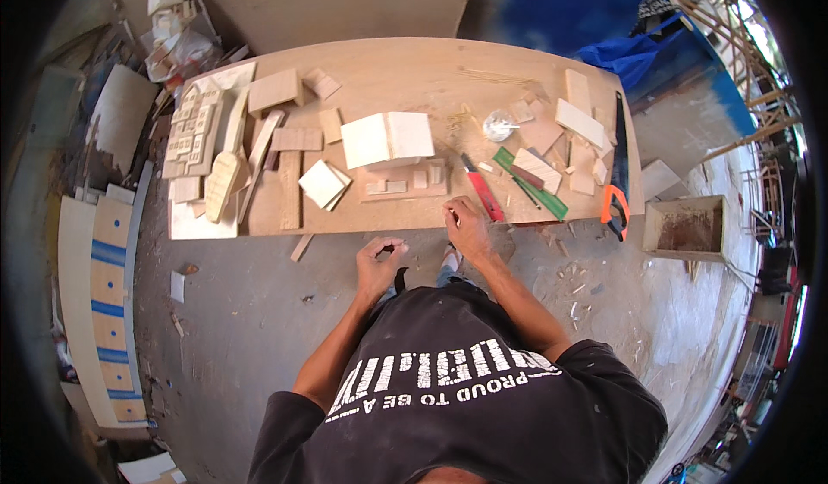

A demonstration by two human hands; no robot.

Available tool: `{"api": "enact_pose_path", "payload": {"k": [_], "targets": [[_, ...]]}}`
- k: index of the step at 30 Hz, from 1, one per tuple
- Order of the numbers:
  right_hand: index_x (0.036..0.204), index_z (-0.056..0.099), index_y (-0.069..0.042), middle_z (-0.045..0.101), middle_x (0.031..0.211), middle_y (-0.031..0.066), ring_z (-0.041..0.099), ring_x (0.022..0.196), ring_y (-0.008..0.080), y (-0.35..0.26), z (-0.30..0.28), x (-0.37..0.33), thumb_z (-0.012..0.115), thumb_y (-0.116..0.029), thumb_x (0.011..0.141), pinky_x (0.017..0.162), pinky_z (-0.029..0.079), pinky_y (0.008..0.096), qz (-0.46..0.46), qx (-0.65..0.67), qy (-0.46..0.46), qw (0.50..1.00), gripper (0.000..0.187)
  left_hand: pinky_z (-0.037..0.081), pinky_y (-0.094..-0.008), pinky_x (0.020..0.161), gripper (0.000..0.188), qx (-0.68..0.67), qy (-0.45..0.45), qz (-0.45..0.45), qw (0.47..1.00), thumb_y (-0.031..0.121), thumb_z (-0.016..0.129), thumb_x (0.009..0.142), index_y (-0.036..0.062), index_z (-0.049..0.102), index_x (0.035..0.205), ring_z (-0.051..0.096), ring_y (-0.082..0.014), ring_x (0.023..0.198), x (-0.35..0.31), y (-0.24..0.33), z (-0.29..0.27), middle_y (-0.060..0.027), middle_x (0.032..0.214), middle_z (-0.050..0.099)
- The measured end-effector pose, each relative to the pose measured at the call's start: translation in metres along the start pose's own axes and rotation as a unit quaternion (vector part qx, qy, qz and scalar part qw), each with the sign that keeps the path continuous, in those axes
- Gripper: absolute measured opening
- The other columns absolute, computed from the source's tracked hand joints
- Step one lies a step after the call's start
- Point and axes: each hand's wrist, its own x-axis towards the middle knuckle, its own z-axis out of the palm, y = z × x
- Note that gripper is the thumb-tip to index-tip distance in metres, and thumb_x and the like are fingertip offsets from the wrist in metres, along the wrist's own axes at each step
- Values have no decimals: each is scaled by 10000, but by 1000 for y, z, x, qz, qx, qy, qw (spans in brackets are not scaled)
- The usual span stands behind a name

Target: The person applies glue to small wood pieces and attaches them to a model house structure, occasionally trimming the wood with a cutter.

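My left hand is held just off the table's front edge, thumb and fingertips pinched together; a tiny pale bit may sit at their tips. At the front edge, my right hand is closed with curled fingers, and what it holds, if anything, is too small to name. Just beyond it lies a wooden base strip bearing small pale blocks. Behind that stands a small wooden model with a pale two-panel roof. A red-handled utility knife lies right of my right hand.
The wooden table also carries a green ruler, a clear cup, stacked square tiles, wood offcuts and a building-like wooden model. An orange-handled saw overhangs the right edge. A box stands beyond.
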Motion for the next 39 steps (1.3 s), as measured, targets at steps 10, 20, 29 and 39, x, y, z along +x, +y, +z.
{"api": "enact_pose_path", "payload": {"k": [10, 20, 29, 39], "targets": [[1037, 689, -33, 698, 922, 198, 686, 830, 358, 122, -119, 138, 669, -134, 891, 723, 536, 420, 75, -136, 139, 978, 178, 493, -255, 729, 123, -23, 17, 20, 999, 59, 764, 829, -23, 695, 890, 600, -103, 813, 15, 46, 62, -37, 853, 682], [881, 691, -27, 696, 856, 190, 696, 798, 325, 151, -109, 188, 692, -50, 806, 683, 543, 401, 9, -170, 21, 985, 79, 456, -222, 700, 129, -50, 125, -22, 991, 78, 765, 855, -3, 701, 932, 574, -67, 811, -7, 36, 91, 13, 861, 665], [904, 637, -60, 643, 794, 62, 638, 712, 154, 77, -154, 163, 697, -52, 827, 599, 498, 318, 43, 35, 72, 996, 98, 473, -258, 697, 119, -204, 82, 44, 975, -17, 712, 873, 40, 707, 978, 578, -97, 864, 13, 86, 81, -39, 1028, 631], [1010, 632, 13, 631, 893, 49, 580, 786, 110, -78, -129, 28, 635, 53, 906, 697, 468, 255, 136, 630, -62, 762, 112, 478, -290, 770, 112, -564, -104, -65, 817, 21, 698, 891, 85, 706, 983, 529, -144, 1093, 18, 141, 55, -16, 1197, 569]]}}
